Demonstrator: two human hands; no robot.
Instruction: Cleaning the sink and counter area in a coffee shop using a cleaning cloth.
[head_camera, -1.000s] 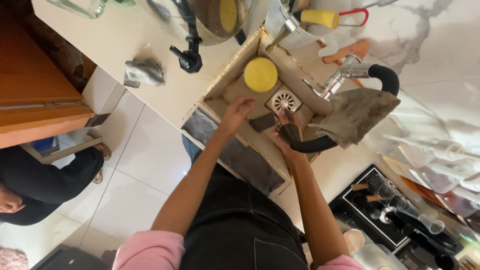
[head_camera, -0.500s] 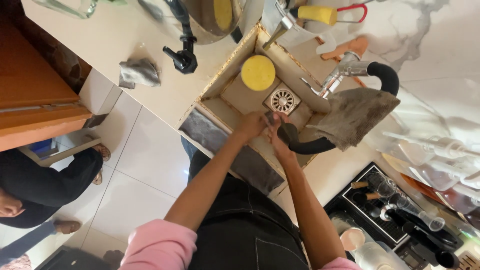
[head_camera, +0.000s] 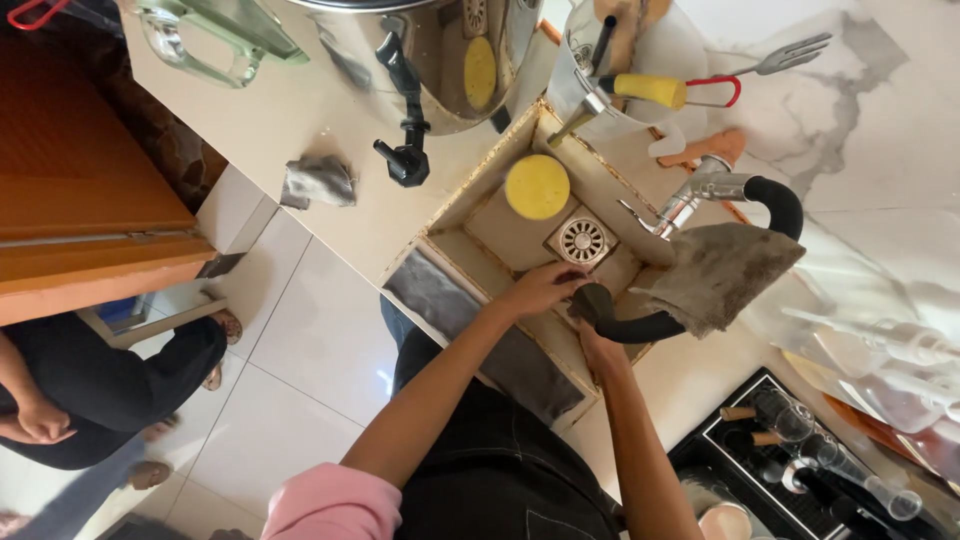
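My left hand (head_camera: 540, 290) reaches into the square beige sink (head_camera: 470, 215), its fingers curled around a small dark object (head_camera: 572, 279) beside the round metal drain (head_camera: 584, 240). Just below it, my right hand (head_camera: 602, 350) sits under the mouth of the black bendy faucet spout (head_camera: 640, 325), which hides its fingers. A yellow round sponge (head_camera: 537, 186) lies in the sink's far corner. A dirty grey cloth (head_camera: 722, 275) hangs over the spout.
A steel urn with a black tap (head_camera: 408, 160) stands on the counter, with a crumpled grey rag (head_camera: 318, 182) next to it. A utensil holder (head_camera: 640, 60) stands behind the sink. A black tray of glassware (head_camera: 800, 460) is at the right. Another person (head_camera: 90, 390) sits on the floor at the left.
The view has shifted closer over the sink. My hands were pressed together under the spout; the left has now moved toward the drain and the right has dropped below the spout.
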